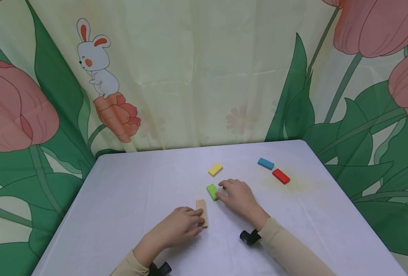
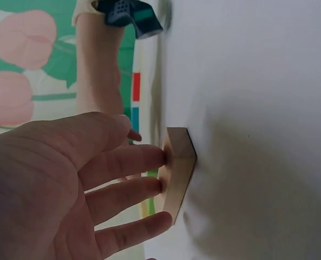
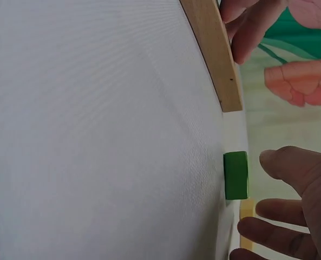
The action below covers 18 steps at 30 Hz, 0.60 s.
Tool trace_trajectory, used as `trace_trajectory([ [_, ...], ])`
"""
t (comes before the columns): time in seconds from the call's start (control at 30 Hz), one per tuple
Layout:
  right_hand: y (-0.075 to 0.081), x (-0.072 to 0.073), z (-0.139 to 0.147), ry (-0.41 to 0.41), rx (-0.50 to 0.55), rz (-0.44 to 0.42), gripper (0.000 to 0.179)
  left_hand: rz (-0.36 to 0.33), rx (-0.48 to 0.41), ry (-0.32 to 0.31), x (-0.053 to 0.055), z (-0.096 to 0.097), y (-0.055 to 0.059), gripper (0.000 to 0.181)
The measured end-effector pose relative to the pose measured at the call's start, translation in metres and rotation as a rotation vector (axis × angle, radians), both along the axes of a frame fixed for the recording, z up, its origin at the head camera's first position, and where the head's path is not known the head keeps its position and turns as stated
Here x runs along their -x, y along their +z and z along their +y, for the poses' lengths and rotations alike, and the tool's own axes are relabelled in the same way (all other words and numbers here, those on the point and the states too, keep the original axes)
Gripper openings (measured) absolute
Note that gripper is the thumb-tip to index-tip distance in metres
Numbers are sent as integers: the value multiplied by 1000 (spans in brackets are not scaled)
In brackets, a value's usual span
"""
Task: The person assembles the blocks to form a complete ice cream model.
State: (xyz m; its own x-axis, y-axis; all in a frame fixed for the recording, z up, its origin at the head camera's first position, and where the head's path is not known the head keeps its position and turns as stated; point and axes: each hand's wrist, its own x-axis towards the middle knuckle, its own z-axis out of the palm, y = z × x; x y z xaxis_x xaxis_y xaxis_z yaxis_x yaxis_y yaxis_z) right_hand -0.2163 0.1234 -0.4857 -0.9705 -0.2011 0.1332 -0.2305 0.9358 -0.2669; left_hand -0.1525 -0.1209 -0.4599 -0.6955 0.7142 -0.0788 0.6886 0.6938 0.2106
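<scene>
A plain wooden block [image 1: 200, 204] lies flat near the middle of the white table, its long side pointing away from me. My left hand [image 1: 178, 227] rests its fingertips on top of it. Seen from the left wrist, those fingers are nearly straight against the wooden block [image 2: 179, 157], with the thumb apart from it. Just beyond lies a smaller green block [image 1: 211, 190]. My right hand [image 1: 240, 198] hovers at its right side, fingers spread and loosely bent. In the right wrist view a gap shows between the thumb and the green block [image 3: 236, 176].
A yellow block [image 1: 215, 169] lies behind the green one. Farther right are a blue block [image 1: 265, 163] and a red block [image 1: 281, 176], close together. The white-covered table [image 1: 128, 184] ends at a curtain [image 1: 204, 76] printed with tulips and a rabbit.
</scene>
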Motion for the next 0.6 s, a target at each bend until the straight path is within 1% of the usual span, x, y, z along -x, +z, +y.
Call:
trace_trajectory([
  [0.07, -2, 3, -4, -8, 8, -17, 40, 14, -3, -23, -1, 2, -1, 32],
  [0.17, -3, 5, -8, -13, 19, -36, 40, 12, -2, -50, -2, 6, -5, 33],
  [0.4, -3, 8, -7, -44, 48, -65, 31, 33, -2, -113, -6, 18, -7, 33],
  [0.6, -1, 7, -1, -8, 48, -54, 22, 64, 12, -158, -10, 28, -5, 34],
])
